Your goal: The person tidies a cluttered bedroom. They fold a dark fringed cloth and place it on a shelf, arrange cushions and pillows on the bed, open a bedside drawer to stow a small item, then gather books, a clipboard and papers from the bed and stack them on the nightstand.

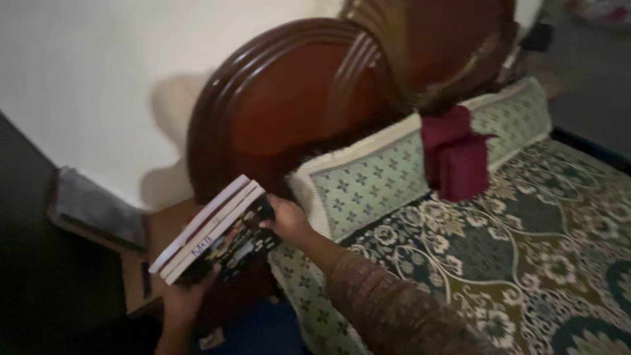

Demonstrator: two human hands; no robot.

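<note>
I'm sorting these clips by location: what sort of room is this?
Most likely a bedroom. A bed with a floral cover stands against a carved dark wooden headboard, with patterned pillows along it. Both hands hold a stack of books beside the bed.

A stack of books [213, 230] sits left of the pillow [368, 181], which leans against the headboard [289, 105] behind it.

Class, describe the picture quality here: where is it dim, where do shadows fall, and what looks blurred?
Head view: dim overall; the lower left corner is nearly black; the wooden headboard casts a soft shadow on the pale wall; the stack of books, held by the left hand and right hand, looks slightly soft, as does the patterned bedspread.
</note>
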